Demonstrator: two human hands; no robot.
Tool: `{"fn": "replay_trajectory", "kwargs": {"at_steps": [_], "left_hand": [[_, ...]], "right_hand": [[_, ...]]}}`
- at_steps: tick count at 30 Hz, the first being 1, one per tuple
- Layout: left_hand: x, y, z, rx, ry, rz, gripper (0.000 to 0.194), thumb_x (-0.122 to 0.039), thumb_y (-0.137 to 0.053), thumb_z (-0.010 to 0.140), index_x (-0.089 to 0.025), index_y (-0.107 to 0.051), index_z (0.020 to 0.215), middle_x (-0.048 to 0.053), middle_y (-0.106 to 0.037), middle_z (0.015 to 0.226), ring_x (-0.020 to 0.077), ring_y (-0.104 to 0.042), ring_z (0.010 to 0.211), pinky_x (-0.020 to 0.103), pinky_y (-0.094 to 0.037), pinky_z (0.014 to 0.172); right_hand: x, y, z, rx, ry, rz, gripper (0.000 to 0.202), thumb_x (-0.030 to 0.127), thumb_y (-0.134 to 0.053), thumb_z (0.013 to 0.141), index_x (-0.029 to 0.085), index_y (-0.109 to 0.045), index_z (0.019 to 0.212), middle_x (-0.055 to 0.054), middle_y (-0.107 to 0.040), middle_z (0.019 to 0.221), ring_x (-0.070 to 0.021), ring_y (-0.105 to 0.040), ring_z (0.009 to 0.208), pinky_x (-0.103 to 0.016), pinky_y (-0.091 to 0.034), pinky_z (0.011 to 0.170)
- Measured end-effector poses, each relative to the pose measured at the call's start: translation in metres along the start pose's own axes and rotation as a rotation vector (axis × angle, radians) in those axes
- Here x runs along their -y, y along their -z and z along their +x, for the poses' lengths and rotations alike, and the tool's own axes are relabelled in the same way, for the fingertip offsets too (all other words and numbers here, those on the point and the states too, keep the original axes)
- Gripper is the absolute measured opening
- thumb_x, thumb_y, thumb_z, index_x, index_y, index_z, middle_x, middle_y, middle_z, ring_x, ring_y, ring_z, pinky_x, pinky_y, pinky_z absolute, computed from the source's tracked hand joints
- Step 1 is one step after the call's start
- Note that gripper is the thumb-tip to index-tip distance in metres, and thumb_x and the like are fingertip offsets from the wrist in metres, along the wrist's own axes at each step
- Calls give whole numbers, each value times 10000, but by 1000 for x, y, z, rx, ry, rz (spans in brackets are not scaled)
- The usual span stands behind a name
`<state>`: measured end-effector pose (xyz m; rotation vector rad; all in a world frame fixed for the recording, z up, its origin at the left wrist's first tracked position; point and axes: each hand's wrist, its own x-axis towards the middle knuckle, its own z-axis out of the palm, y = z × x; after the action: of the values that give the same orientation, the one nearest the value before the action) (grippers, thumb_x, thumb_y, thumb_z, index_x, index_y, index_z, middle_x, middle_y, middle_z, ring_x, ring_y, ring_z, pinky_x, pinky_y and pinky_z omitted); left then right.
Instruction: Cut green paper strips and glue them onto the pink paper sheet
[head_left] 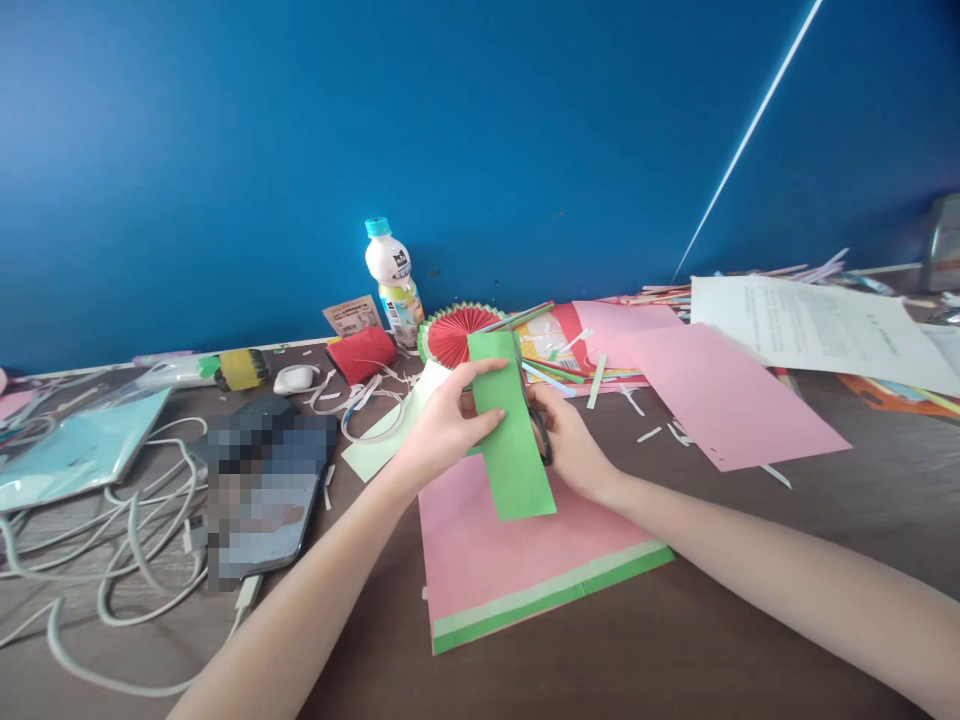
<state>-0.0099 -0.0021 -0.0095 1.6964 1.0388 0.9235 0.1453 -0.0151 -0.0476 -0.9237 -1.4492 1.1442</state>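
My left hand point(472, 405) pinches a green paper strip point(517, 470) between thumb and fingers, holding it raised and slightly tilted. Against the strip's right edge, my right hand point(574, 440) grips a pair of scissors point(541, 435) by the dark handles; the blades lie along that edge and are partly hidden. Below both hands, a pink sheet point(487, 560) with pale green and green bands along its near edge lies on the table. A pale green sheet point(382, 440) sits under my left wrist. Just behind the strip stands a pleated red paper fan point(454, 335) with a green rim.
A drink bottle point(397, 285) stands near the blue wall. On the left are a phone point(281, 500), tangled white cables point(127, 540) and a light blue packet point(79, 450). Pink sheets point(731, 400), a printed page point(817, 325) and paper scraps point(649, 434) lie to the right.
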Motion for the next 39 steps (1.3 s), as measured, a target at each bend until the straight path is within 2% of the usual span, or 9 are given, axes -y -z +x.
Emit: {"fn": "replay_trajectory", "kwargs": {"at_steps": [9, 16, 18, 22, 25, 28, 31, 34, 39], "left_hand": [[1, -1, 0, 18, 29, -94, 483, -208, -585, 738, -254, -465, 1204, 43, -600, 939, 156, -599, 751, 240, -494, 574], [1, -3, 2, 42, 44, -99, 500, -212, -566, 731, -243, -447, 1216, 38, -599, 899, 167, -599, 734, 266, -497, 584], [-2, 4, 4, -14, 48, 32, 496, -185, -517, 737, -242, -442, 1223, 42, -603, 913, 171, -596, 713, 290, -499, 596], [-1, 30, 7, -321, 4, 543, 543, -41, -421, 664, -207, -499, 1175, 81, -566, 1062, 229, -576, 887, 385, -468, 800], [6, 46, 8, -340, 9, 810, 565, 8, -374, 656, -212, -525, 1155, 124, -499, 1158, 283, -523, 1031, 448, -419, 875], [12, 48, 10, -457, -3, 977, 463, 9, -391, 667, -217, -616, 1004, 135, -324, 1355, 364, -382, 1187, 543, -337, 921], [12, 37, 12, -444, -79, 837, 337, -69, -451, 720, -206, -612, 982, 124, -403, 1315, 320, -394, 1194, 507, -333, 954], [12, 20, 14, -227, -50, 438, 331, -158, -454, 775, -191, -548, 1091, 93, -583, 1127, 224, -524, 1073, 403, -400, 927], [14, -2, 12, 10, -34, -31, 410, -185, -477, 775, -171, -488, 1185, 96, -599, 1123, 196, -556, 1023, 339, -431, 881]], "right_hand": [[-1, 0, 0, -9, 38, -72, 90, 127, -451, 725, 213, -428, 737, 58, -402, 554, -118, -454, 561, -249, -413, 549], [0, 2, 3, 2, 17, -50, 89, 189, -518, 749, 203, -430, 742, 63, -403, 583, -90, -438, 490, -237, -413, 487], [0, 4, 4, 6, -22, -45, 145, 277, -548, 766, 199, -426, 748, 61, -429, 621, -78, -459, 451, -228, -395, 436], [-1, 6, 6, 20, -66, -98, 213, 379, -525, 803, 189, -437, 767, 50, -478, 702, -71, -523, 397, -222, -358, 396], [2, 5, 5, 57, -50, -97, 203, 376, -501, 825, 190, -435, 778, 69, -458, 614, -80, -533, 402, -222, -370, 419], [8, 3, 4, 70, -57, -89, 228, 391, -508, 820, 192, -417, 756, 83, -440, 534, -87, -521, 389, -225, -375, 425], [13, 1, 2, 87, -76, -92, 247, 411, -514, 814, 193, -415, 757, 89, -439, 485, -92, -515, 387, -227, -371, 430], [17, -1, 0, 117, -98, -81, 239, 407, -519, 808, 192, -424, 769, 87, -449, 521, -79, -510, 391, -219, -370, 421], [26, -6, -7, 181, -121, -84, 208, 350, -562, 782, 188, -436, 747, 94, -427, 547, -58, -500, 385, -199, -401, 411]]}}
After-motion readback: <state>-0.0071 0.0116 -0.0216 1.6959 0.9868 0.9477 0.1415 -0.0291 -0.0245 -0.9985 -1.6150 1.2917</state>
